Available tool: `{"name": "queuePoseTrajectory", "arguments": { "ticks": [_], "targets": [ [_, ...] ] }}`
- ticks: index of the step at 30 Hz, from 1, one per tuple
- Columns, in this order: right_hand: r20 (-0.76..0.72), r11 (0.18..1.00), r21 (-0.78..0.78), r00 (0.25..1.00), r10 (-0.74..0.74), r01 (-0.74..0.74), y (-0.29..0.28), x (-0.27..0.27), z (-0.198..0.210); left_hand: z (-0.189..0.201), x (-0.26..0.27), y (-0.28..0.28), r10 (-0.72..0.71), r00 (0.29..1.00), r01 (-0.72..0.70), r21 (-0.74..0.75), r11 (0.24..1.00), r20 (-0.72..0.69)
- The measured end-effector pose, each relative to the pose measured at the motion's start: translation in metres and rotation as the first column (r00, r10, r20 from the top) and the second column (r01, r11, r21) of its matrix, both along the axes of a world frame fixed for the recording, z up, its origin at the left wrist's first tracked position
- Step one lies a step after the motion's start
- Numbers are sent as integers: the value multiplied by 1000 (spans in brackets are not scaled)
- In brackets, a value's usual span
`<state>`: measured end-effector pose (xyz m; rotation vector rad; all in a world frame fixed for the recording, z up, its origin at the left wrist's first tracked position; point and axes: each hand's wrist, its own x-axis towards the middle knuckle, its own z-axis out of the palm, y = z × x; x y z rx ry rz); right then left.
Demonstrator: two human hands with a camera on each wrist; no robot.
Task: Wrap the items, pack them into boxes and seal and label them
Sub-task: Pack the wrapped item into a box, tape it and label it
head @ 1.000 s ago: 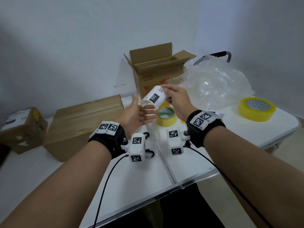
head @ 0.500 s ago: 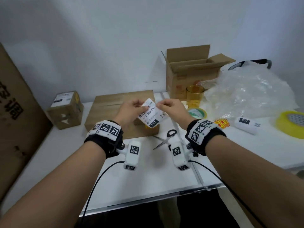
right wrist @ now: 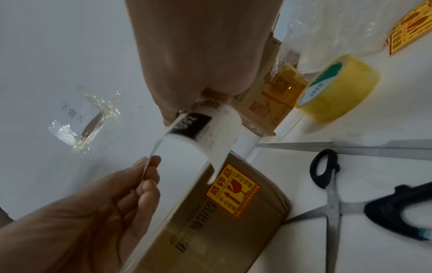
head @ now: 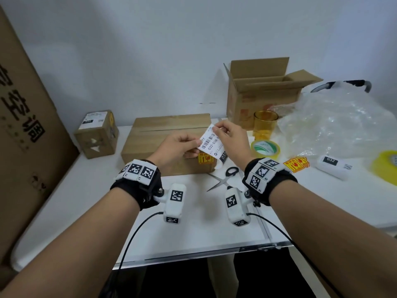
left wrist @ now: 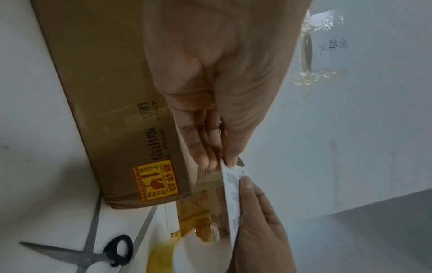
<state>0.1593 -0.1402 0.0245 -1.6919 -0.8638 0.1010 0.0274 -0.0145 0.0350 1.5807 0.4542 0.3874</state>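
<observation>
A second ago your right hand (head: 228, 139) held the white roll of printed labels (head: 332, 166) up before the open cardboard box (head: 261, 97), your left hand (head: 175, 149) cupped under it. That roll now lies on the white table (head: 193, 229), right of the loose red-and-yellow fragile stickers (head: 296, 164). You now pinch a single white barcode label (head: 211, 141) between both hands above the closed brown cardboard box (head: 159, 138): left fingers at its left edge, right thumb and finger at the top corner. Since half a second ago the label has tilted steeper, and its lower end curls away beneath your right palm.
</observation>
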Motion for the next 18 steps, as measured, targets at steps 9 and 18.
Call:
{"name": "queuePoseTrajectory", "arguments": {
  "ticks": [9, 18],
  "targets": [
    [93, 997, -68, 995, -39, 46, 9, -10, -3, -5, -4, -7, 70, 997, -69, 82, 994, -15],
    [78, 993, -13, 990, -119, 120, 2, -11, -10, -7, -18, -7, -39, 998, 53, -269, 962, 59]
  ]
}}
